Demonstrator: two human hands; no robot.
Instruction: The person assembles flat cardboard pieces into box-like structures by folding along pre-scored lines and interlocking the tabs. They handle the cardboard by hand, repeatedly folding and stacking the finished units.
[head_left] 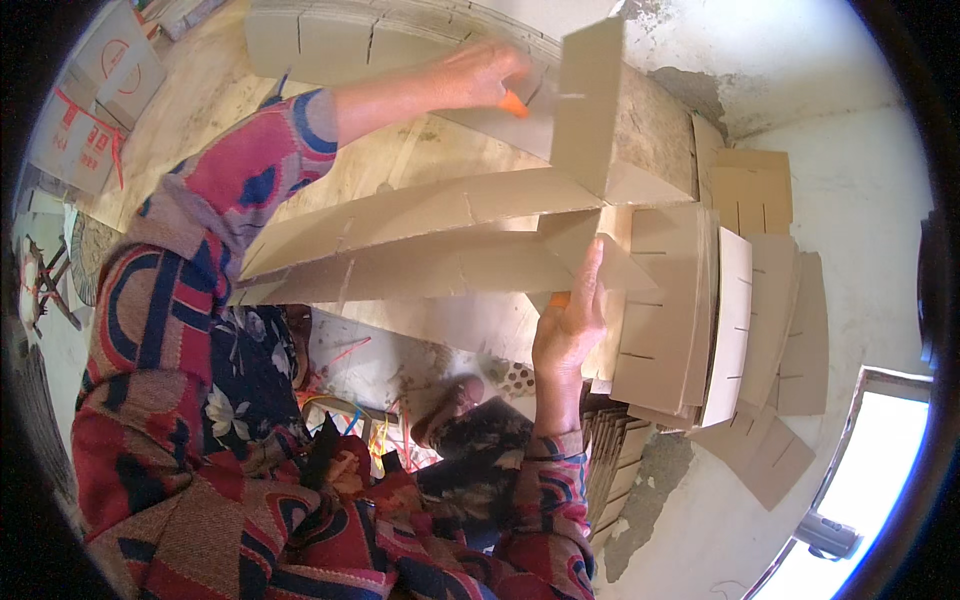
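- Head view: your left hand [490, 75] is over the far side of the surface [200, 135], fingers curled and slightly blurred, beside a row of slotted cardboard strips [400, 38]; you cannot tell from here whether it grips one.
- An orange cover [513, 104] shows at the tip of a digit on that hand.
- Your right hand [568, 338] is at the near end of the cardboard work, its index finger stretched upward against a short cross card [622, 268] and its thumb, also orange-tipped, lower down to the left; whether the two pinch the card, you cannot tell.
- The long cardboard strips [400, 215] stand on edge across the surface, between your hands, running from your left sleeve [150, 310] to the cross card.
- An upright cardboard panel [588, 115] rises at their right end, just beyond your right hand.
- To the right of that hand lies a stack of slotted sheets [660, 305], with more cardboard sheets [755, 190] against the wall [860, 220].
- At your far left are printed cartons [95, 100]; at lower right is a bright window [850, 490].
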